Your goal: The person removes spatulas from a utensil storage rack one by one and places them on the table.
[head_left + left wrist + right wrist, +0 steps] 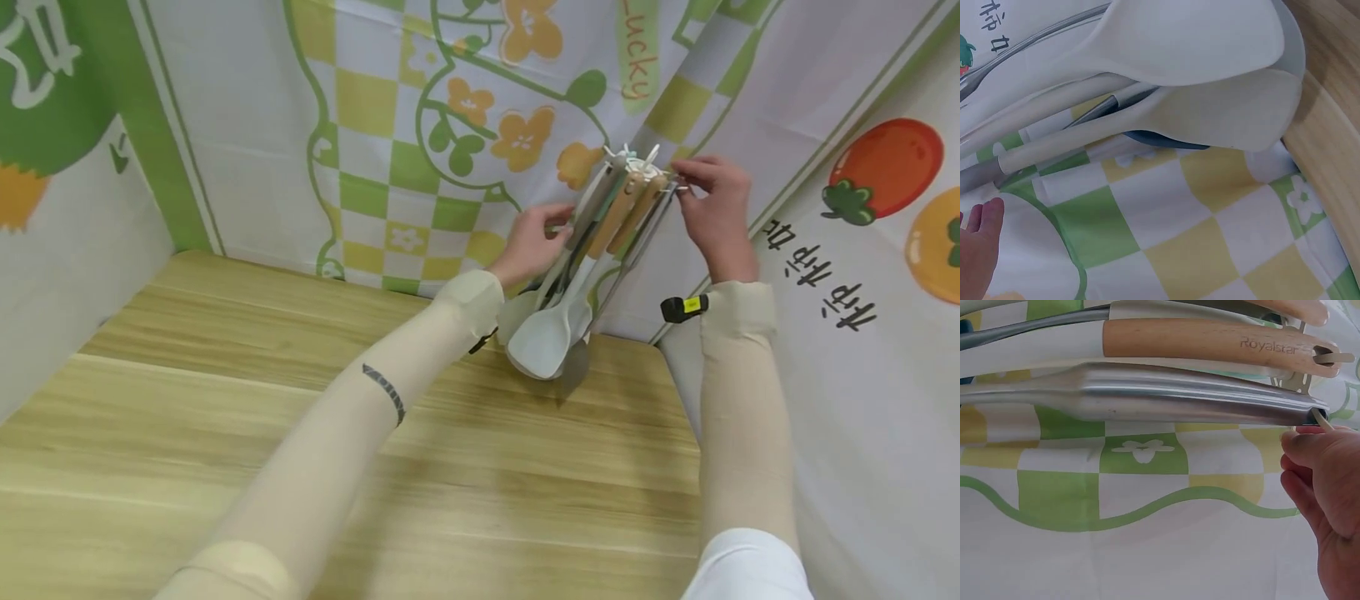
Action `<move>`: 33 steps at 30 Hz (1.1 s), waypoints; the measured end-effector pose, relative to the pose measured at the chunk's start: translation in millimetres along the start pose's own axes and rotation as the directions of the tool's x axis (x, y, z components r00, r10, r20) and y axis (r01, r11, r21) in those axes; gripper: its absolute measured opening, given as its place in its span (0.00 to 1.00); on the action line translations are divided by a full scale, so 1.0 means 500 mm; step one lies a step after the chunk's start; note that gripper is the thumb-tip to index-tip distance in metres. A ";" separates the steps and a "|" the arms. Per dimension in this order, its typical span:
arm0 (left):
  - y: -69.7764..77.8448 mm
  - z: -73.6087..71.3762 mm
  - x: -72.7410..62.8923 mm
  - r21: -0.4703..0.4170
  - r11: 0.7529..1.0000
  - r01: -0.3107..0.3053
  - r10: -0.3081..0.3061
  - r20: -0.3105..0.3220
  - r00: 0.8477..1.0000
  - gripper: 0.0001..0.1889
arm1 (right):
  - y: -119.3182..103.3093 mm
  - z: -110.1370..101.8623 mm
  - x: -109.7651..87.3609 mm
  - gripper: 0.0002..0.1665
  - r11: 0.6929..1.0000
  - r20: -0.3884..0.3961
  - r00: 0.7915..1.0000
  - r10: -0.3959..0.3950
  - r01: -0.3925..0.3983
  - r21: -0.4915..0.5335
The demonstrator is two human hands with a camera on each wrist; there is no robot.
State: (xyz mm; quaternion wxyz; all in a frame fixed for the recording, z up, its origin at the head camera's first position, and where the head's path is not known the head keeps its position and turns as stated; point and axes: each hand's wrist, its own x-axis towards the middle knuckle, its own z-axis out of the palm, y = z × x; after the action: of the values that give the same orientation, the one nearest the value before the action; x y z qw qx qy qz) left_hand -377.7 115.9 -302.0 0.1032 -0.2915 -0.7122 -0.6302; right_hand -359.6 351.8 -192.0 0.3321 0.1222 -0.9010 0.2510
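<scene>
A white rotating hook rack (pixel 637 164) holds several hanging kitchen utensils in the head view. A pale spatula (pixel 542 342) with a wooden handle (pixel 615 217) hangs in front. On the right is a steel-handled utensil (pixel 1191 394), its handle hole over a hook (pixel 1324 421); its head is outside the right wrist view. My right hand (pixel 716 212) is at that handle's end, thumb and forefinger pinching about the hook tip. My left hand (pixel 531 242) is beside the utensils on the left, fingers loosely extended and holding nothing. In the left wrist view its fingertips (pixel 991 215) lie near a grey handle end.
The utensils hang over the back right corner of a wooden table (pixel 375 467). Behind them is a checked, flowered cloth (pixel 367 100). A white cloth with printed tomatoes (pixel 888 171) hangs along the right side. Another printed cloth (pixel 67 283) covers the left side.
</scene>
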 end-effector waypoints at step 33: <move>-0.009 0.030 0.052 -0.132 0.991 -0.024 0.016 -0.064 0.998 0.19 | 0.014 0.005 -0.001 0.10 0.987 -0.045 0.986 -0.161 0.161 -0.021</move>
State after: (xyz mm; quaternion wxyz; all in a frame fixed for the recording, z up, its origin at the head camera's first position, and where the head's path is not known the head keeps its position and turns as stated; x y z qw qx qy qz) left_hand -397.9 137.8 -295.3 0.1121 -0.2851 -0.6622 -0.6838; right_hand -363.3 356.7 -196.4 0.3733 0.1859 -0.8822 0.2185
